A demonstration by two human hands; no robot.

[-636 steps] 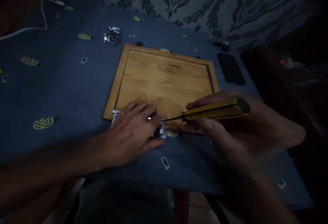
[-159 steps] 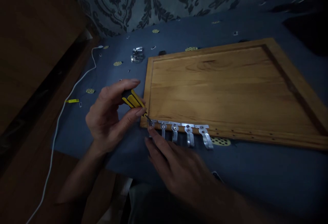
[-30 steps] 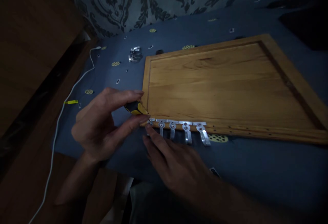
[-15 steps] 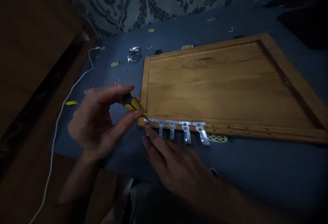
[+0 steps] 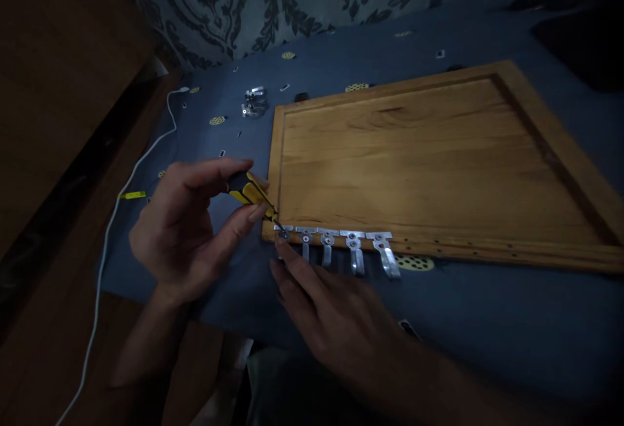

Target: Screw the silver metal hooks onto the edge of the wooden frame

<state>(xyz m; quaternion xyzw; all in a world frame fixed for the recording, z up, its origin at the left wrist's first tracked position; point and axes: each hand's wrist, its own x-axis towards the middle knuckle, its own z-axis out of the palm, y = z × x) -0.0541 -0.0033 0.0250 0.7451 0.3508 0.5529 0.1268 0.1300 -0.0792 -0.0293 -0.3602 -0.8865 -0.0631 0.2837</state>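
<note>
My left hand (image 5: 190, 231) is closed around a short yellow and black screwdriver (image 5: 251, 193), thumb and fingers on its handle. The tool leans down to the right, its tip at the leftmost metal hook (image 5: 283, 229). My right hand (image 5: 336, 302) lies low in front of the board with fingers stretched out. Its index fingertip touches that leftmost hook, and the fingers hide the hook's lower part. More silvery hooks, such as the one at the right end (image 5: 386, 258), sit in a row along the near edge of the wooden board (image 5: 390, 159), with cross-head screws in them.
Loose metal hooks (image 5: 254, 102) lie in a small pile behind the board's left corner. A white cable (image 5: 139, 162) with a yellow tag (image 5: 132, 195) runs down the left side. Small holes continue rightward along the board's near edge. A blue patterned cloth (image 5: 463, 322) lies underneath.
The screwdriver's handle has turned slightly in my left hand, and the left thumb has shifted a little to the left. My right hand stays in place at the hook.
</note>
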